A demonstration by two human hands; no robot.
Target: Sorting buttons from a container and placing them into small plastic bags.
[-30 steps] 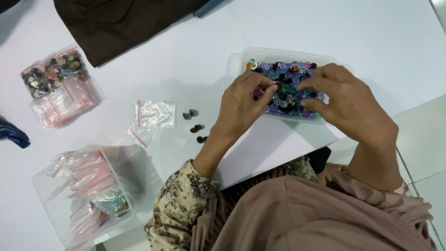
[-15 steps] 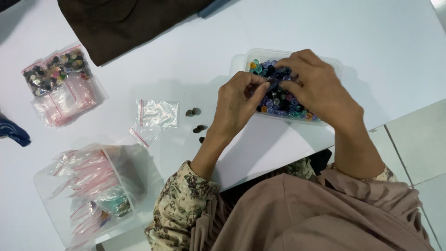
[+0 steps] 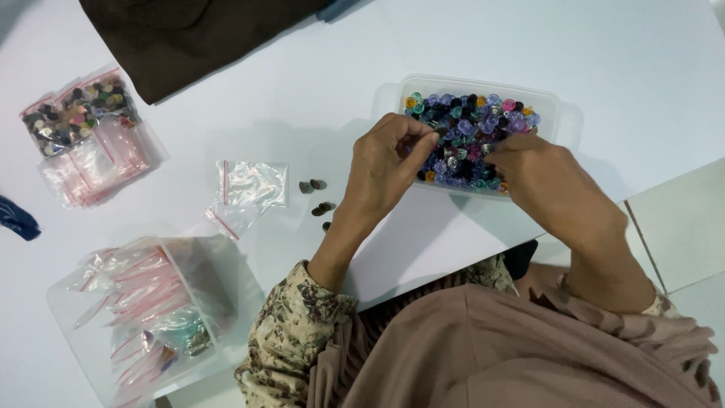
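Note:
A clear plastic tub point(image 3: 563, 113) on the white table point(image 3: 627, 53) holds several small buttons or beads point(image 3: 472, 125) in blue, purple, black and orange. My left hand point(image 3: 389, 170) hovers at the tub's near left corner, thumb and fingers pinched together; whether a piece is between them I cannot tell. My right hand point(image 3: 555, 189) rests over the tub's near right edge, its fingertips down among the pieces. A few dark pieces point(image 3: 317, 196) lie loose on the table left of my left hand.
Small clear zip bags point(image 3: 253, 185) lie beside the loose pieces. A bag of mixed buttons point(image 3: 75, 113) sits at far left, a tub of red-striped bags point(image 3: 143, 302) at near left. Dark brown cloth point(image 3: 196, 38) covers the far side. A table edge runs at right.
My right hand has slid from over the tub's middle to its near right edge, uncovering most of the pieces. My left hand stays pinched at the tub's left corner.

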